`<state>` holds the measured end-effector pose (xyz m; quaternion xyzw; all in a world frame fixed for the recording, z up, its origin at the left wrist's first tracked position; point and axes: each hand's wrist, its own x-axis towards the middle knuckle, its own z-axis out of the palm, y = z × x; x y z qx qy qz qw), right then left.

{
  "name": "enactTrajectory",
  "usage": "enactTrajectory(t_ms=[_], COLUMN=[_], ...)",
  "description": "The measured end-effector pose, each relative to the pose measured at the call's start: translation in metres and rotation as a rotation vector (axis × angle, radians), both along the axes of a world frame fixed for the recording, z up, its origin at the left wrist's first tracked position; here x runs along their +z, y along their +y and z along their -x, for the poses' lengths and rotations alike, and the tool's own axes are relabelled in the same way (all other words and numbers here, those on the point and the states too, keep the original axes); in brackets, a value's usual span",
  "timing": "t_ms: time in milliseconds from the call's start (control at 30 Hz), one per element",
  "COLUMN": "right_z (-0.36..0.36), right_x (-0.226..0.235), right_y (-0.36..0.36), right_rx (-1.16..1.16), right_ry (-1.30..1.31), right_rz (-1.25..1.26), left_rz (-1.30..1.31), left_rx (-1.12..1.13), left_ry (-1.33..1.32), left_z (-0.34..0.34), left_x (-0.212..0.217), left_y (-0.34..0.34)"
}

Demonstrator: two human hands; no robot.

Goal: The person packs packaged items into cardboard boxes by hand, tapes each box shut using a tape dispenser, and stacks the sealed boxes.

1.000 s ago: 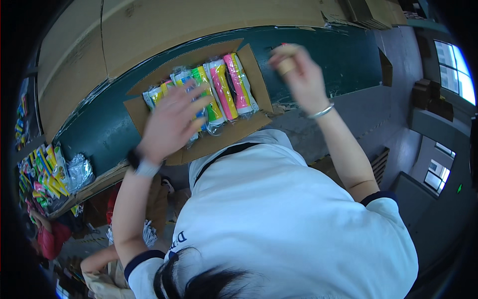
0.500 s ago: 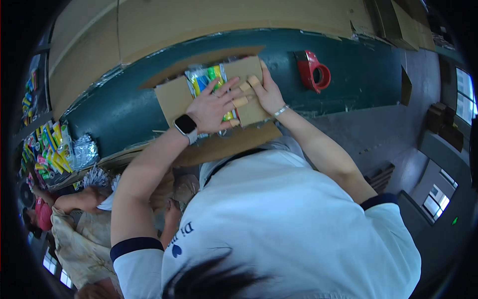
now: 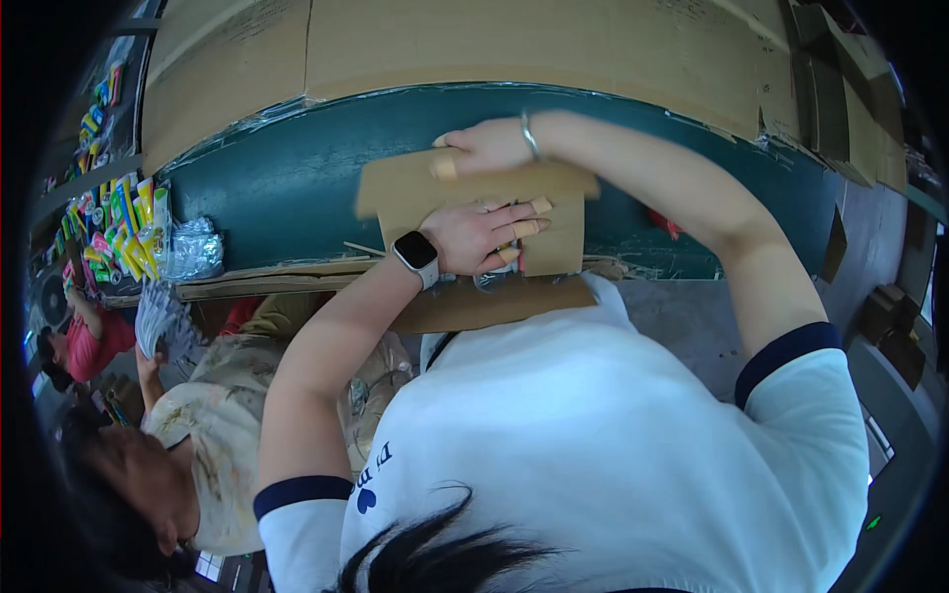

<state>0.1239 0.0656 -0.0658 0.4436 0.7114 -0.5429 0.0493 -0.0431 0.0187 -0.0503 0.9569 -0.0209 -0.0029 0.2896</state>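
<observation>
A cardboard box [image 3: 561, 242] sits in front of me, its side flaps folded in. My left hand [image 3: 482, 235], with a watch on the wrist and tan tape round several fingers, lies flat with fingers spread on those flaps. Small bits of the packaged contents show in the gap beneath it. My right hand [image 3: 484, 148], slightly blurred, reaches round the far side and holds the long far flap [image 3: 524, 181], which leans inward over the box. Toward my body the near flap [image 3: 494, 306] hangs outward.
A red tape dispenser [image 3: 665, 223] is mostly hidden behind my right forearm on the green table [image 3: 297, 158]. Colourful packaged tubes [image 3: 129, 222] and a clear plastic bundle [image 3: 195, 249] lie at left. A co-worker [image 3: 217, 425] is close by at left, another person [image 3: 87, 341] beyond.
My right hand has moved from the box's right side to its far flap, which now tilts in over the box. My left hand has stayed on the side flaps, which now sit closer together.
</observation>
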Motion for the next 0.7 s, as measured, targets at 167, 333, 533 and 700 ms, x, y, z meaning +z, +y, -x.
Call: enactTrajectory(t_ms=[167, 333, 533, 700], right_z=[-0.025, -0.042, -0.032, -0.115], right_x=[0.031, 0.026, 0.018, 0.029], right_y=[-0.072, -0.09, -0.062, -0.08], right_rx=[-0.169, -0.357, -0.27, -0.731], right_ry=[-0.128, -0.247, -0.283, -0.139], right_rz=[-0.415, -0.561, -0.437, -0.516], left_rz=[0.546, 0.422, -0.546, -0.458], left_rx=[0.095, 0.344, 0.818, 0.829], left_ry=[0.289, 0.242, -0.146, -0.124], left_z=[-0.01, -0.019, -0.046, -0.046], left_x=[0.046, 0.094, 0.007, -0.003], left_y=[-0.031, -0.03, 0.031, 0.035])
